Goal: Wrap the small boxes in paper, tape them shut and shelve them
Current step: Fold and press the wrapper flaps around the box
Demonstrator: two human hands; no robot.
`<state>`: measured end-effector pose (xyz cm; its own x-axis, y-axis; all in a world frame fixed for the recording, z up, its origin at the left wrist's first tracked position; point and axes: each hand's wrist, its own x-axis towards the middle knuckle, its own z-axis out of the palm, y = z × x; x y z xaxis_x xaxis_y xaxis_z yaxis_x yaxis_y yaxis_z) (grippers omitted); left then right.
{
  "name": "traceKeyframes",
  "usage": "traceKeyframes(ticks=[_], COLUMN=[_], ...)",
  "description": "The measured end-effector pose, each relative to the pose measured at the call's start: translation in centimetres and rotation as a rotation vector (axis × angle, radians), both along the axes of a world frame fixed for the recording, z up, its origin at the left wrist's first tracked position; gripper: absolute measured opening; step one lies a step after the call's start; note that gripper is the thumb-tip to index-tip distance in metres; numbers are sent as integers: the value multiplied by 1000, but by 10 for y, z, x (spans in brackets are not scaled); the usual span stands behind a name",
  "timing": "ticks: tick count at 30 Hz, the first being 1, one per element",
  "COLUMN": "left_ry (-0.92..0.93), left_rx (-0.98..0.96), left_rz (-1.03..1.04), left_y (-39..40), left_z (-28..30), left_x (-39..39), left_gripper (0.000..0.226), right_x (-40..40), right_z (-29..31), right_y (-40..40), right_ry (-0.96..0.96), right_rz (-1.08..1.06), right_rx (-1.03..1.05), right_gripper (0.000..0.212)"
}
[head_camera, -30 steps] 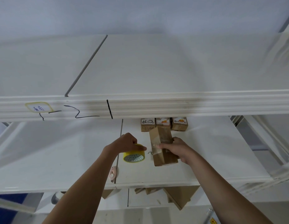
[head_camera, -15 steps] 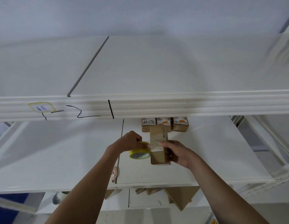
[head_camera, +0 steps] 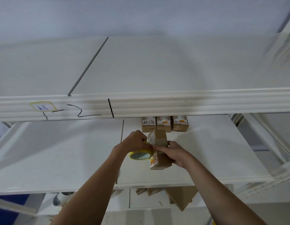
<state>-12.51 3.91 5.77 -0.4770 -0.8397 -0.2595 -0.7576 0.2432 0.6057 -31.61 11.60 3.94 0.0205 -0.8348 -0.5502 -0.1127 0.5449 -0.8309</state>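
At the frame's centre, above the middle shelf (head_camera: 206, 159), the left hand (head_camera: 134, 142) clutching the yellow tape roll (head_camera: 140, 155) has closed onto the brown box (head_camera: 159, 150) grasped by the right hand (head_camera: 175, 153), so taping looks underway. The tape strip itself is too faint to make out, and three wrapped boxes (head_camera: 164, 123) sit half-hidden behind the upper shelf edge (head_camera: 189, 104)

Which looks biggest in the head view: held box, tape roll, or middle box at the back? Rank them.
1. Held box, though it is nearer the camera.
2 and 3. Tape roll and middle box look alike; unranked.
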Motion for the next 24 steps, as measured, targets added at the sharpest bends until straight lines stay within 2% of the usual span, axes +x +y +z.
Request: traceKeyframes(ticks=[5, 9, 13, 20, 22, 24], left_ry=[-48, 91, 129, 79, -3, -81], left_rx=[86, 229, 305, 281, 189, 101], left_rz=[-82, -80, -99, -66, -30, 15], left_y=[2, 3, -1, -4, -6, -4], left_z=[2, 7, 8, 7, 3, 0], left_x=[0, 10, 19, 22, 22, 22], left_gripper=[34, 24, 20, 35, 49, 52], right_x=[-8, -13, -18, -20, -20, -22], right_z=[4, 1, 2, 2, 3, 7], right_y=[1, 2, 4, 4, 4, 3], right_ry=[-55, -74, -54, -57, -57, -62], right_rz=[47, 17, 14, 5, -18, -25], right_rx=[31, 41, 39, 43, 31, 20], right_gripper=[76, 55, 43, 43, 44, 44])
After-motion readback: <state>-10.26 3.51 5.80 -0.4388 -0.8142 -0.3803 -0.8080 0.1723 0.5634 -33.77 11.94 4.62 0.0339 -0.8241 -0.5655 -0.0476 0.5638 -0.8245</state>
